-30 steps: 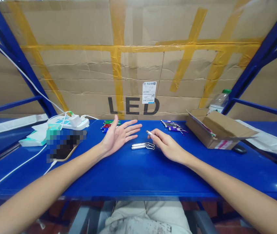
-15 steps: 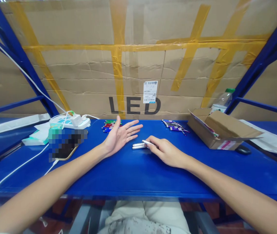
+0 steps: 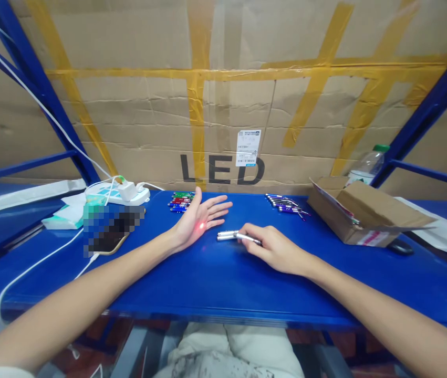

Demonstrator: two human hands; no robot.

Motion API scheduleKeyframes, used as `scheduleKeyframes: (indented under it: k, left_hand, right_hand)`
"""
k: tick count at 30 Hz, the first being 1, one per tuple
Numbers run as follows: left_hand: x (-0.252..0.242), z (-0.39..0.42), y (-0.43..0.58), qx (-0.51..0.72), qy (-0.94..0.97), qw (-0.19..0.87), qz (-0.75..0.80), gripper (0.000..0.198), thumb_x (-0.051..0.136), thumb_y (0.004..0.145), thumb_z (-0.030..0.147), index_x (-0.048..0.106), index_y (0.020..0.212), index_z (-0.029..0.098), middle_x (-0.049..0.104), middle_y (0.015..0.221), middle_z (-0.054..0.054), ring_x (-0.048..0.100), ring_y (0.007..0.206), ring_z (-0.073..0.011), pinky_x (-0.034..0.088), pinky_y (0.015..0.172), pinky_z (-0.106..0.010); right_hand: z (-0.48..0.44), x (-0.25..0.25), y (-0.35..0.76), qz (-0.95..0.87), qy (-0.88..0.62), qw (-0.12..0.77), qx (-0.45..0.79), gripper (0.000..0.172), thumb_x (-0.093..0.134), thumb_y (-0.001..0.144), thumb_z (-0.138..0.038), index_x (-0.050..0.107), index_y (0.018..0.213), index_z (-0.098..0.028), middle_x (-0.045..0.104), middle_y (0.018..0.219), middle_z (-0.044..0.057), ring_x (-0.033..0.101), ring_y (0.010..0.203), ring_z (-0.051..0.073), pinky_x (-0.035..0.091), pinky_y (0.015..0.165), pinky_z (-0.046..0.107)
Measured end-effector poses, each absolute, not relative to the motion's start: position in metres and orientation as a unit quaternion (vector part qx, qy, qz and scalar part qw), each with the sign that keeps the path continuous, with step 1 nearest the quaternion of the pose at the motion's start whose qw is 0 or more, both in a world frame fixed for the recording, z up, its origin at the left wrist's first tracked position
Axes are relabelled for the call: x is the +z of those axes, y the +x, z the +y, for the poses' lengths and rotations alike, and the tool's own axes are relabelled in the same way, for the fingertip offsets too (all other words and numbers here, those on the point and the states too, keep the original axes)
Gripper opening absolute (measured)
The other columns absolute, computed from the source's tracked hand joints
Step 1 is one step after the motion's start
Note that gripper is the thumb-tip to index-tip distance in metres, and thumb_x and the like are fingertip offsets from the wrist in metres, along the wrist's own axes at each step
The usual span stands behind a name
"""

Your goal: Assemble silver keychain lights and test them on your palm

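Note:
My left hand [image 3: 197, 223] is held palm up over the blue table with its fingers spread and nothing in it. A bright red light spot shows on its palm, near the little-finger side. My right hand [image 3: 274, 247] is closed on a silver laser pointer [image 3: 250, 239], whose front end faces my left palm. Beside its fingertips more silver pens [image 3: 226, 235] lie on the table; the fingers partly hide them. Behind my left hand are green, red and blue pens [image 3: 178, 202] in small groups. Black and purple pens [image 3: 286, 203] lie behind my right hand.
An open cardboard box [image 3: 359, 215] stands at the right, with a bottle [image 3: 368, 163] behind it and a dark object [image 3: 401, 247] beside it. At the left are a phone [image 3: 115, 233] on a cable and a white power strip [image 3: 128, 195]. A large carton [image 3: 148, 121] backs the table [image 3: 207, 283].
A red light spot has appeared on my left palm. The laser pointer in my right hand has turned slightly against the pens beside it. The whole view has shifted a little.

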State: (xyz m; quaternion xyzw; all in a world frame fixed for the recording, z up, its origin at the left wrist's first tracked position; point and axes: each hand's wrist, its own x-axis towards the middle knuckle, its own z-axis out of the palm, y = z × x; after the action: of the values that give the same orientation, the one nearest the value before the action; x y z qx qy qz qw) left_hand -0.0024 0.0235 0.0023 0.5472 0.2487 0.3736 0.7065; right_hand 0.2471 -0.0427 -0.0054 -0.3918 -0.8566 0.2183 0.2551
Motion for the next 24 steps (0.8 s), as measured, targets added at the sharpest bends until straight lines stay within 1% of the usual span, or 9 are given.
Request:
scheduleKeyframes:
  k: [2, 4, 6, 8, 10, 14, 16, 21, 24]
  left_hand:
    - [0.003, 0.022, -0.002, 0.38, 0.546, 0.704, 0.251, 0.088, 0.021, 0.103, 0.083, 0.057, 0.156, 0.022, 0.051, 0.167, -0.013, 0.042, 0.158, -0.035, 0.031, 0.13, -0.053]
    - [0.004, 0.021, -0.002, 0.392, 0.546, 0.696, 0.252, 0.088, 0.022, 0.103, 0.083, 0.059, 0.154, 0.022, 0.053, 0.165, -0.014, 0.044, 0.157, -0.035, 0.033, 0.129, -0.053]
    - [0.005, 0.021, -0.002, 0.41, 0.553, 0.681, 0.251, 0.086, 0.025, 0.103, 0.083, 0.062, 0.151, 0.021, 0.057, 0.162, -0.014, 0.047, 0.155, -0.0352, 0.035, 0.128, -0.052]
    - [0.006, 0.021, -0.002, 0.429, 0.562, 0.662, 0.249, 0.085, 0.028, 0.103, 0.083, 0.063, 0.149, 0.02, 0.061, 0.158, -0.015, 0.049, 0.153, -0.0359, 0.036, 0.127, -0.052]
    - [0.007, 0.021, -0.002, 0.438, 0.568, 0.651, 0.247, 0.085, 0.029, 0.102, 0.083, 0.064, 0.147, 0.02, 0.063, 0.155, -0.017, 0.051, 0.151, -0.0371, 0.037, 0.126, -0.053]
    - [0.006, 0.022, -0.002, 0.435, 0.567, 0.655, 0.245, 0.085, 0.029, 0.102, 0.083, 0.065, 0.146, 0.019, 0.063, 0.155, -0.017, 0.052, 0.15, -0.0379, 0.037, 0.125, -0.054]
    - [0.006, 0.021, -0.002, 0.423, 0.566, 0.662, 0.25, 0.087, 0.029, 0.102, 0.084, 0.064, 0.147, 0.019, 0.062, 0.156, -0.017, 0.05, 0.152, -0.0383, 0.035, 0.126, -0.055]
    - [0.005, 0.02, -0.001, 0.397, 0.57, 0.677, 0.243, 0.091, 0.027, 0.1, 0.087, 0.063, 0.149, 0.019, 0.057, 0.161, -0.018, 0.046, 0.155, -0.0389, 0.033, 0.127, -0.056]
    - [0.005, 0.02, -0.001, 0.39, 0.57, 0.682, 0.242, 0.089, 0.028, 0.101, 0.086, 0.063, 0.149, 0.02, 0.056, 0.162, -0.016, 0.046, 0.154, -0.0386, 0.032, 0.127, -0.056]
  right_hand:
    - [-0.038, -0.007, 0.25, -0.818, -0.452, 0.299, 0.19, 0.027, 0.047, 0.109, -0.042, 0.063, 0.102, -0.021, 0.065, 0.078, -0.002, 0.055, 0.066, 0.016, 0.035, 0.065, 0.029]
    - [-0.034, -0.008, 0.253, -0.791, -0.49, 0.32, 0.175, 0.029, 0.046, 0.108, -0.043, 0.063, 0.1, -0.021, 0.063, 0.075, -0.002, 0.054, 0.066, 0.017, 0.035, 0.065, 0.029]
    - [-0.034, -0.009, 0.253, -0.797, -0.476, 0.307, 0.207, 0.03, 0.048, 0.107, -0.044, 0.064, 0.098, -0.021, 0.066, 0.078, 0.0, 0.056, 0.07, 0.018, 0.037, 0.066, 0.029]
    - [-0.036, -0.01, 0.251, -0.818, -0.433, 0.274, 0.261, 0.03, 0.05, 0.106, -0.044, 0.066, 0.097, -0.021, 0.07, 0.085, 0.001, 0.059, 0.074, 0.018, 0.04, 0.068, 0.029]
    - [-0.038, -0.011, 0.248, -0.828, -0.416, 0.255, 0.276, 0.029, 0.051, 0.105, -0.044, 0.065, 0.096, -0.021, 0.07, 0.084, 0.001, 0.058, 0.072, 0.017, 0.04, 0.067, 0.029]
    - [-0.037, -0.011, 0.248, -0.785, -0.494, 0.314, 0.205, 0.031, 0.044, 0.108, -0.046, 0.06, 0.096, -0.022, 0.065, 0.076, -0.001, 0.055, 0.066, 0.017, 0.037, 0.064, 0.029]
    - [-0.036, -0.01, 0.25, -0.772, -0.513, 0.325, 0.19, 0.032, 0.042, 0.108, -0.046, 0.058, 0.094, -0.023, 0.064, 0.075, -0.001, 0.055, 0.067, 0.018, 0.036, 0.063, 0.029]
    - [-0.043, -0.009, 0.243, -0.841, -0.437, 0.223, 0.228, 0.024, 0.049, 0.103, -0.041, 0.06, 0.092, -0.023, 0.06, 0.07, -0.003, 0.05, 0.061, 0.016, 0.033, 0.061, 0.029]
    - [-0.043, -0.009, 0.243, -0.818, -0.477, 0.251, 0.201, 0.025, 0.046, 0.105, -0.042, 0.059, 0.096, -0.023, 0.062, 0.071, -0.002, 0.052, 0.061, 0.017, 0.032, 0.061, 0.03]
